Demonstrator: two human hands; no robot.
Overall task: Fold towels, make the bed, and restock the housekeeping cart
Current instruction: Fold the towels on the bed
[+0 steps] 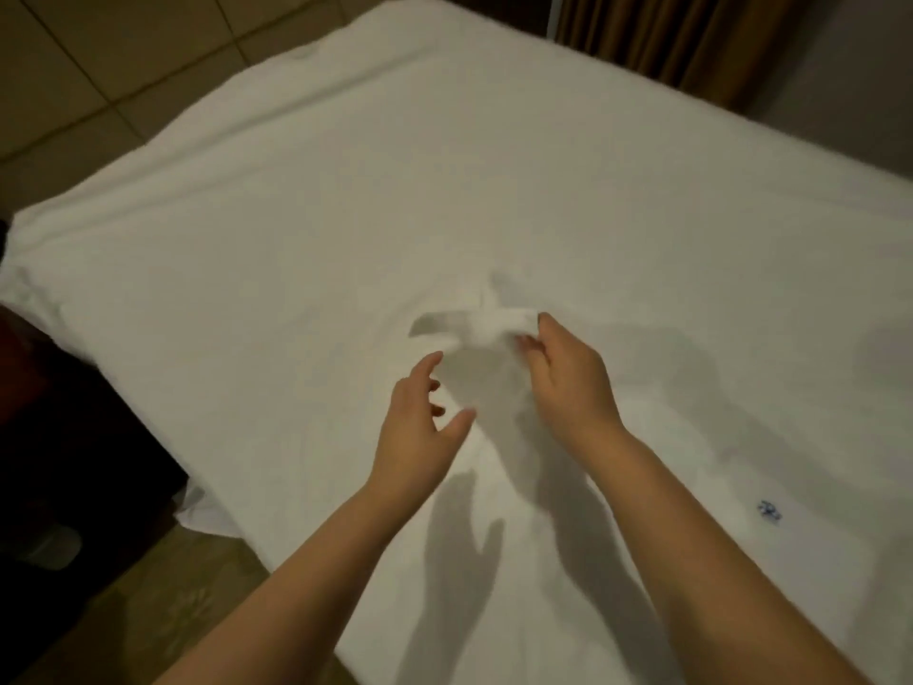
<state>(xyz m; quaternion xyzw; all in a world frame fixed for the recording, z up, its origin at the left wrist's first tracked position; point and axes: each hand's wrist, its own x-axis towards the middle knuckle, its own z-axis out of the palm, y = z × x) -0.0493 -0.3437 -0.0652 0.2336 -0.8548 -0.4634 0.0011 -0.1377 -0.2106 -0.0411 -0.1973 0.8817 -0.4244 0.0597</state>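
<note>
a: r fingers?
b: thumb and fingertips [527, 344] of the right hand [568, 383] are clamped on a bunched ridge of white fabric [474, 329], raised a bit off the bed.
a: towel or sheet?
b: can't tell, too blurry. it sits mid-bed, just ahead of both hands.
a: left?
b: left hand [420, 427] has fingers apart and loosely curved, thumb spread, holding nothing. it's just beside the fabric, not touching afaict.
a: around that?
b: white sheet [321, 200] covers the mattress, w/ a small blue mark [769, 511] near the r forearm. tiled floor [74, 66] top left, brown curtain [667, 37] top right, dark furniture [64, 427] at the left edge.
</note>
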